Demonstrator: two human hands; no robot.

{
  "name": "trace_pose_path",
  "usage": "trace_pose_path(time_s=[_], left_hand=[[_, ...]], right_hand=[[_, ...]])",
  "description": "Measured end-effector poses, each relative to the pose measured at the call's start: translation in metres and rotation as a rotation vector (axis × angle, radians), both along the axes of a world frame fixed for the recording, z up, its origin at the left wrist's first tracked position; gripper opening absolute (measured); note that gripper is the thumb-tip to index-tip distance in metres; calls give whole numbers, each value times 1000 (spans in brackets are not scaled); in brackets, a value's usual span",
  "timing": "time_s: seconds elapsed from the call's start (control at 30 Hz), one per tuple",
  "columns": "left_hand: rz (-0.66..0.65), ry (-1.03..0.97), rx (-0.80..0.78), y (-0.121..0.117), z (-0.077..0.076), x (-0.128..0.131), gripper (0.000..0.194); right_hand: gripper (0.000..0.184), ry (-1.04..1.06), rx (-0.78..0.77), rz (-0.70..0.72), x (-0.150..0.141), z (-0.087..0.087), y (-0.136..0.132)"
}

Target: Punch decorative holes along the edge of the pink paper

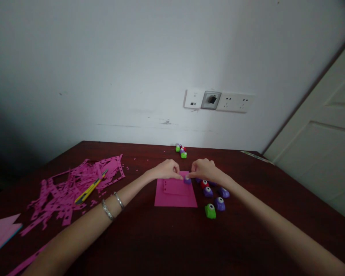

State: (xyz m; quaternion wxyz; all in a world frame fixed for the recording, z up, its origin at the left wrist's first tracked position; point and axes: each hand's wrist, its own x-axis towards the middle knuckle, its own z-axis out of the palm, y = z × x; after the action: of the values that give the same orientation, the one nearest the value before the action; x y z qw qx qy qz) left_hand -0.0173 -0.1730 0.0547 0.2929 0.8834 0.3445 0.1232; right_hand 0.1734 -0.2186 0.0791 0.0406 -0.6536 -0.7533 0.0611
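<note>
A small purple paper punch [187, 180] with a white round button sits at the upper right corner of a smaller pink paper [176, 188]. My right hand [205, 169] has its fingers curled and closed on the punch. My left hand [167, 169] is also closed, pinching at the pink paper's top edge close beside the punch; its fingertips are partly hidden. Several small punched holes run down the left side of this paper. Under it, a larger pink sheet [175, 203] lies flat on the dark wooden table [166, 237].
Several purple, red and green punches [210, 211] lie right of the sheet, partly behind my right arm. More punches [183, 155] stand near the wall. A yellow utility knife [91, 188] rests on pink paper scraps [56, 199] at left. Folded paper [1, 234] lies at the left edge.
</note>
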Motion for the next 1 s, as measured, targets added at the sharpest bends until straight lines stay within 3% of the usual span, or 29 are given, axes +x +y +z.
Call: trace_pose_path(time_s=[0.2, 0.4, 0.6, 1.0], left_hand=[[2, 122, 96, -12, -21, -20, 36], [-27, 128, 89, -12, -29, -22, 45], [-64, 82, 76, -8, -35, -24, 45], [-49, 58, 70, -10, -40, -27, 45]], right_hand=[[20, 125, 149, 113, 8, -18, -23], [19, 61, 225, 208, 0, -38, -22], [10, 68, 206, 202, -1, -35, -19], [15, 116, 165, 127, 12, -25, -22]])
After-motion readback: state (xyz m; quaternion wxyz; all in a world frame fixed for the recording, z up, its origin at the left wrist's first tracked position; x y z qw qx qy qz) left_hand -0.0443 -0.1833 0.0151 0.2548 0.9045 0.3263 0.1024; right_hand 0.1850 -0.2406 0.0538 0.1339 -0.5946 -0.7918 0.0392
